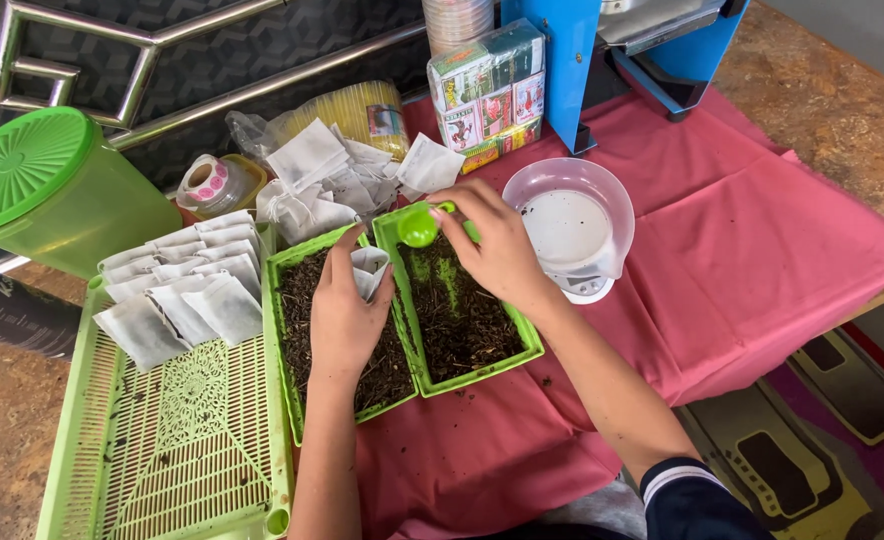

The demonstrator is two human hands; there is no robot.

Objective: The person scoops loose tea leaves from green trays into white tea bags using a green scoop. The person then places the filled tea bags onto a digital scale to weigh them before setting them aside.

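While the left hand [347, 310] grips an open paper pouch [370, 272] over the leaf trays [482, 372], the right hand [497, 245] holds a green scoop [422, 226] just beside it, filled pouches [187, 290] stacked on the green basket [177, 440], empties [332, 180] waiting behind.

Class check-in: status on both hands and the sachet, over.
Left hand holds open white sachet over left tray. Right hand tips green scoop toward it. Nothing between them.

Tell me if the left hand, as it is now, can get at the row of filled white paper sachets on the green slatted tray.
Probably yes. The left hand holds a small white paper sachet over the green tray of dark loose leaves, and the filled white paper sachets lie just beside it on the green slatted tray, nothing between.
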